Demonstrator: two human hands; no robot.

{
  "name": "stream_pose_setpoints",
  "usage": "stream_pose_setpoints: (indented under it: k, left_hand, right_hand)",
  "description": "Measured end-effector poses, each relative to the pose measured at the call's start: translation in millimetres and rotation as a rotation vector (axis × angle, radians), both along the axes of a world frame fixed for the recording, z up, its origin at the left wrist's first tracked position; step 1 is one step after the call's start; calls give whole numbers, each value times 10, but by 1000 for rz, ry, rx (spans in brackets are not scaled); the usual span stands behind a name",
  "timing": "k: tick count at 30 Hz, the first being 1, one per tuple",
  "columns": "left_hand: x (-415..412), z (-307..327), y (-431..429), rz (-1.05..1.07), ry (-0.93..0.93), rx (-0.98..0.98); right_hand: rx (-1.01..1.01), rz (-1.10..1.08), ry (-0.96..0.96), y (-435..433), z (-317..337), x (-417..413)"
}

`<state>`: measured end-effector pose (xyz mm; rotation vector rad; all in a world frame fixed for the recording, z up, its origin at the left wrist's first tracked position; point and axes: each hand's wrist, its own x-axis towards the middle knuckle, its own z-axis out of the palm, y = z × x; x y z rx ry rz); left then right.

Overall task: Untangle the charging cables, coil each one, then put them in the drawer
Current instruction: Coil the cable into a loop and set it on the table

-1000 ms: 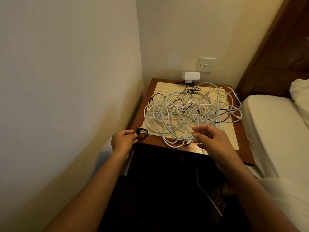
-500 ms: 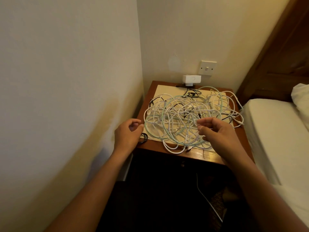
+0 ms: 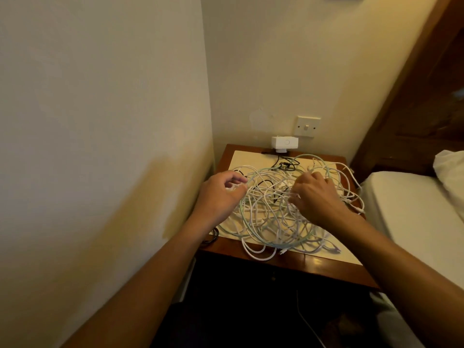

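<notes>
Head view: our left hand [image 3: 221, 194] pinches a white strand [image 3: 232, 188], right hand [image 3: 316, 197] fingers [image 3: 315, 177] curl into the tangle [image 3: 271, 217]; hard tugging could tighten knots or drag it off the surface [image 3: 326, 266].

cable tangle [image 3: 278, 212] on nightstand [image 3: 324, 266], bed [image 3: 411, 209] right

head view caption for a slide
Left hand and right hand pinch strands of the tangled cables on the bedside table.

A single head-worn view is aimed forward and down, close over the desk [image 3: 326, 270] in a wall corner.
</notes>
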<state>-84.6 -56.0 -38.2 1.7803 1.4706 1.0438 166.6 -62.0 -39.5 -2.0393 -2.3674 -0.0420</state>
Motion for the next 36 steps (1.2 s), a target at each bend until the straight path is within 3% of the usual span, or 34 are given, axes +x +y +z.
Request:
stream_pose_setpoints:
  k: [2, 5, 7, 17, 24, 27, 29, 31, 34, 36]
  left_hand:
    - [1, 44, 54, 5, 22, -4]
    - [16, 155, 122, 3, 33, -7]
    - [38, 257, 154, -2, 33, 12]
    - [468, 1141, 261, 28, -2, 196]
    - [918, 1911, 67, -151, -17, 295]
    - [949, 2015, 17, -263, -13, 282]
    - [945, 2023, -34, -280, -81, 281]
    - [929, 2119, -111, -268, -247, 286]
    - [873, 2457, -274, -276, -428, 366]
    - [817, 2680, -385, -297, -321, 471]
  right_hand:
    - [-3, -11, 56, 148, 123, 66]
    - [71, -86, 456, 286, 503, 191]
    - [115, -103, 624, 346, 788, 274]
    - [585, 177, 676, 181, 2344, 280]
    - [828, 316, 729, -596, 3196, 122]
    - [880, 310, 858, -867, 3386, 222]
    - [852, 272, 934, -1007, 3407, 366]
    - [697, 187, 973, -1119, 3342, 551]
    - [228, 13, 877, -1240, 3115, 833]
    - [-86, -99, 800, -1300, 2940, 985]
